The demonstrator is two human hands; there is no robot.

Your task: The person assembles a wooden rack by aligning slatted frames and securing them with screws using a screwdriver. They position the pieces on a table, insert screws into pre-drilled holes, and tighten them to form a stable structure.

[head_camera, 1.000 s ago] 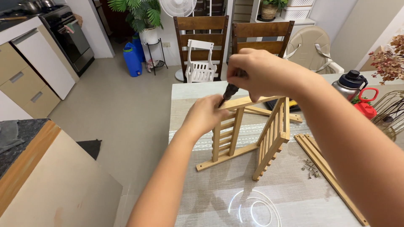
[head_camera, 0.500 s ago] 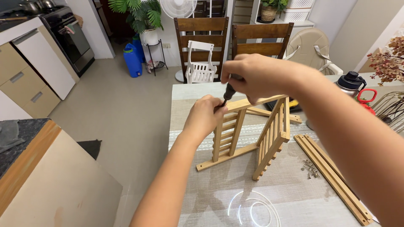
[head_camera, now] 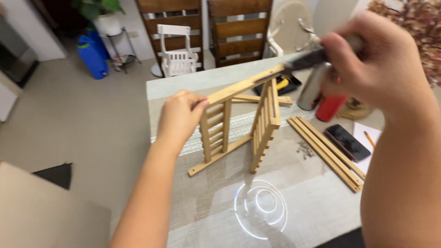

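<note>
The wooden rack [head_camera: 243, 124] is found standing on the desk [head_camera: 317, 202], its two slatted panels leaning together at the top rail. The left hand [head_camera: 180, 115] is closed around the rack's left end, fingers curled over the rail, as in the earlier views. The right hand [head_camera: 367, 64] is now seen raised and to the right of the rack, clenched on the handle of a screwdriver [head_camera: 305, 59], whose tip meets the rail's right end; a second ago it was held over the left part of the rail. Work is judged to have passed to the right-hand joint. Right of the rack, loose wooden slats [head_camera: 328, 151], small screws [head_camera: 304, 149] and a dark phone [head_camera: 347, 142] are noted lying on the desk.
</note>
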